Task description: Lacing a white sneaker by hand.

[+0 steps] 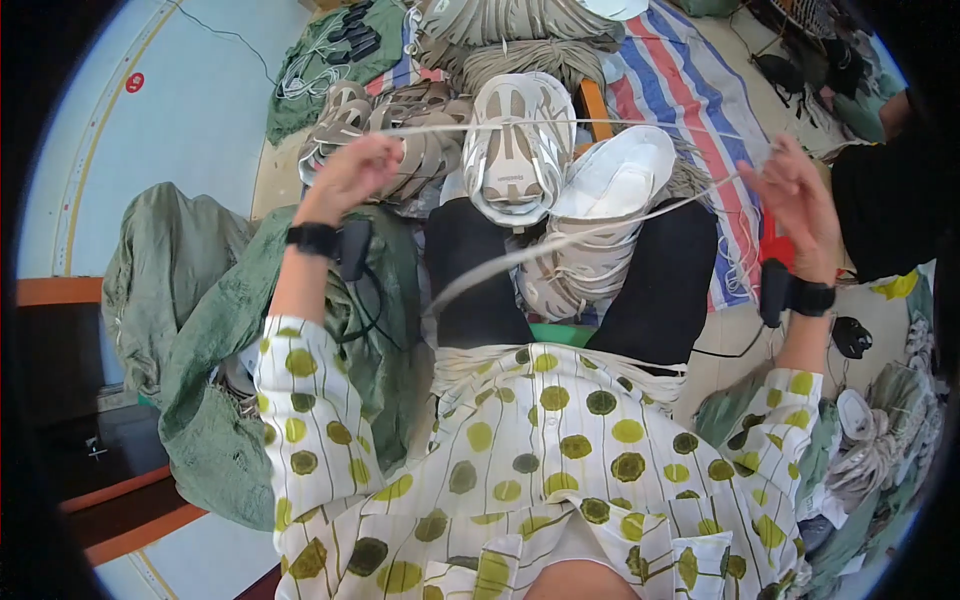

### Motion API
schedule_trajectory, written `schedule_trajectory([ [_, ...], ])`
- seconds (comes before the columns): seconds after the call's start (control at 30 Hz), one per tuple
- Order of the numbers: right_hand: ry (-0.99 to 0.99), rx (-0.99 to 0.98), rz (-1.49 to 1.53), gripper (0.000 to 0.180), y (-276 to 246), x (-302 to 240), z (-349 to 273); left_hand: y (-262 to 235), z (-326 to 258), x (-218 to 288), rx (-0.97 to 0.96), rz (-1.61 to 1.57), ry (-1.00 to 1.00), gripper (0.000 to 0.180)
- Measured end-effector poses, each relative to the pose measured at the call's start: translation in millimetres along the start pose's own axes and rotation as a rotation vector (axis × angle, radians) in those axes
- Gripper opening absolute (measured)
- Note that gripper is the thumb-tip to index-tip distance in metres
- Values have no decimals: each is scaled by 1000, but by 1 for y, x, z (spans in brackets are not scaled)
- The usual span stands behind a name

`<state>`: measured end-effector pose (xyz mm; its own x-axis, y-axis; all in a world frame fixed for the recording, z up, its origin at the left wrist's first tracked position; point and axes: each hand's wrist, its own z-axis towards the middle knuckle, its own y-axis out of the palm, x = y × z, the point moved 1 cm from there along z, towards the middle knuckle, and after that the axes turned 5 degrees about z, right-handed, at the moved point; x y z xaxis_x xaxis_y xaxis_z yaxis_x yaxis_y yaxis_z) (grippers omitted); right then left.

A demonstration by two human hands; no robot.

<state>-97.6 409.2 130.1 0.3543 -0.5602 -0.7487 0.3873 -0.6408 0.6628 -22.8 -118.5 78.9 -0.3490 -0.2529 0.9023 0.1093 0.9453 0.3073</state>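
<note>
A white shoelace (500, 263) is stretched across in front of me, one length running between my hands and another sweeping down toward my lap. My left hand (362, 168) is closed, pinching the lace at the left. On the right, my right hand (798, 198) pinches it too, fingers bent and raised. Between the hands, a beige and white shoe upper (512, 150) stands near my knees, the far lace passing across it. A stack of similar uppers (590, 255) leans between my legs, with a white lining (640, 165) showing on top.
More beige uppers (425, 160) lie at the far left, beside green sacks (225, 370). Bundled laces (530, 65) sit on a striped sheet (680, 70). A person's black-clad limb (885, 210) is at the right. Cables hang from both wrist straps.
</note>
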Motion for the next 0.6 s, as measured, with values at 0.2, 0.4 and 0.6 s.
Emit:
schedule_trajectory([
  [0.2,-72,264,-21,33,-36,-33,-50,-101,-132,67,261,-794,637,18],
  [0.4,-73,-254,520,42,-137,-101,-93,-209,-309,159,514,-586,906,28],
  [0.6,-494,396,302,44,-224,-174,-153,-220,-464,248,693,-357,1059,28],
])
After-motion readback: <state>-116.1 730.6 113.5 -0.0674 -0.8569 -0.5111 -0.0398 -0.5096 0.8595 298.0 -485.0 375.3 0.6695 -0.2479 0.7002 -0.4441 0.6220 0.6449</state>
